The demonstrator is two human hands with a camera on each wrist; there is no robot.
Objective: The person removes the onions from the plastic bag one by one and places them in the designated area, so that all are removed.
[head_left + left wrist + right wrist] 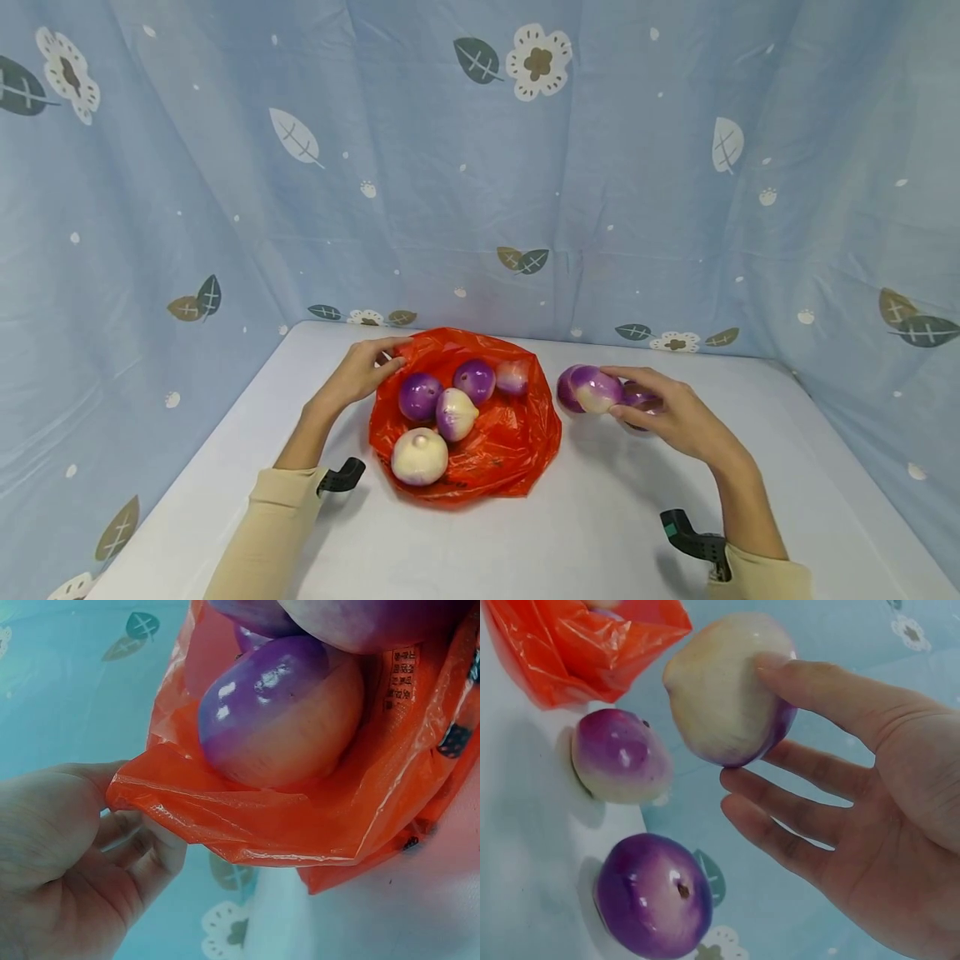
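My left hand pinches the rim of a red plastic bag at its left side; the edge lies between thumb and fingers in the left wrist view. Inside the open bag sit several glossy purple-and-white turnips, among them a pale one near the front. To the right of the bag, my right hand grips another turnip between thumb and fingers, its white tip facing away from the palm. Below that hand in the right wrist view, two more turnips rest on the table, one mostly purple.
A white table carries everything. Blue curtain cloth with leaf and flower prints hangs behind it and along both sides. Each wrist wears a black camera mount over or near a beige sleeve.
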